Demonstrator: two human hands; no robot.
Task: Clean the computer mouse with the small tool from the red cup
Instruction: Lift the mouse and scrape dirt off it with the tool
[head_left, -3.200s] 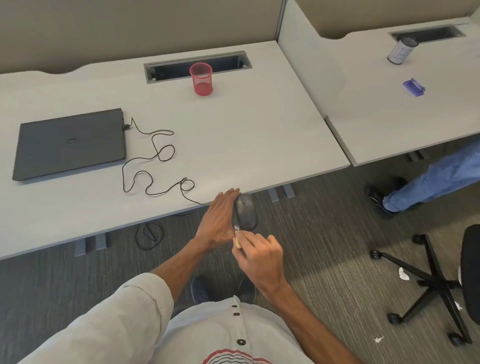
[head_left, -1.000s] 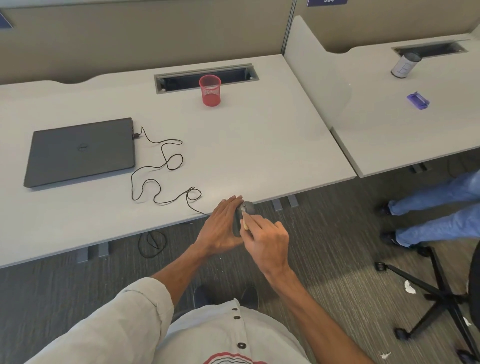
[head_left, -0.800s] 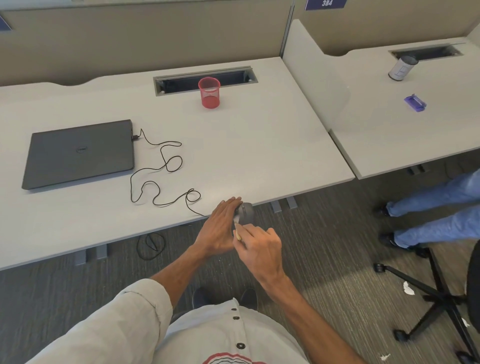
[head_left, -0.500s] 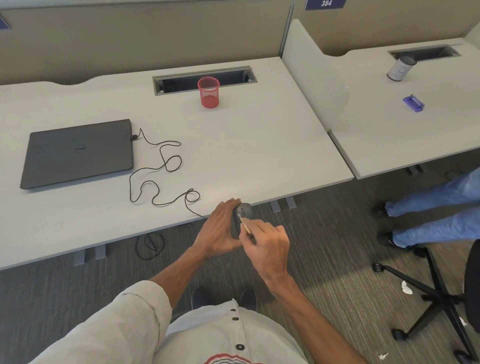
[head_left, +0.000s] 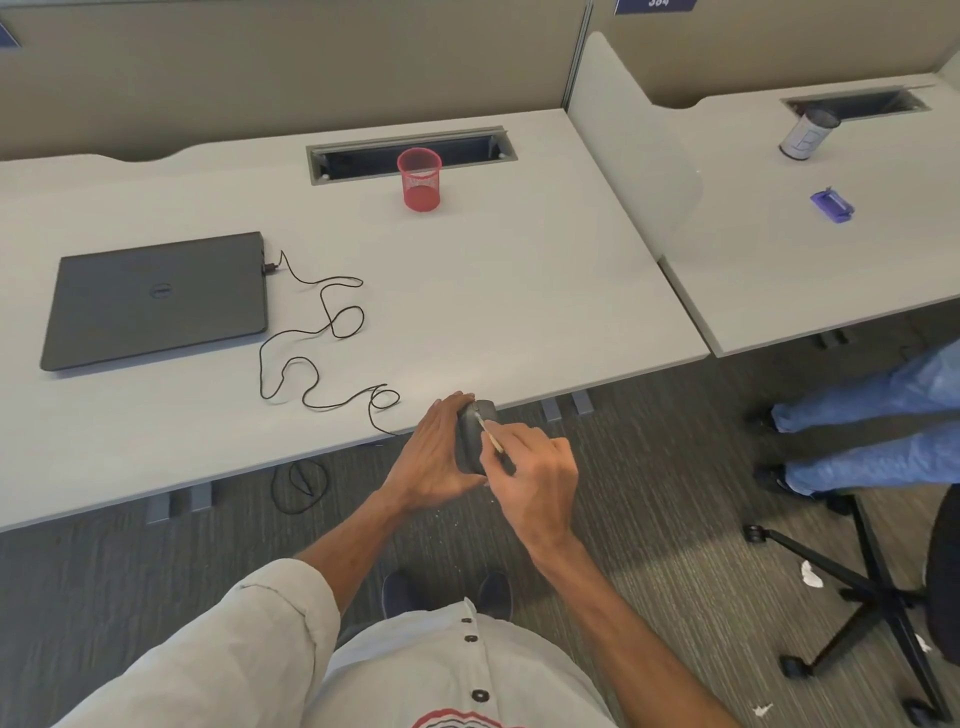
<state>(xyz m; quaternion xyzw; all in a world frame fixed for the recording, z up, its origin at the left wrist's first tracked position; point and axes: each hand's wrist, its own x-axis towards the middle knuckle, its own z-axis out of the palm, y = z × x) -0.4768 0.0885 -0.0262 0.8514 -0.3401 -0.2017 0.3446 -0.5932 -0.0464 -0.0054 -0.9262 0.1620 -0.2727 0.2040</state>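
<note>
My left hand (head_left: 434, 457) grips a dark grey computer mouse (head_left: 470, 441) just off the desk's front edge, over the floor. Its black cable (head_left: 311, 338) snakes back across the desk to a closed laptop. My right hand (head_left: 535, 483) pinches a small thin stick-like tool (head_left: 491, 439), whose pale tip rests on the top of the mouse. The red mesh cup (head_left: 420, 179) stands at the back of the desk, beside the cable slot; I cannot tell what is inside it.
A closed dark laptop (head_left: 156, 299) lies on the left of the white desk (head_left: 519, 291). On the neighbouring desk are a grey cup (head_left: 808, 136) and a small purple object (head_left: 832, 206). Another person's legs (head_left: 872, 415) and an office chair base (head_left: 872, 582) are at the right.
My right hand has kept working the tool up and down over the mouse, and its tip now lies higher on the mouse. The left hand still holds the mouse in the same spot.
</note>
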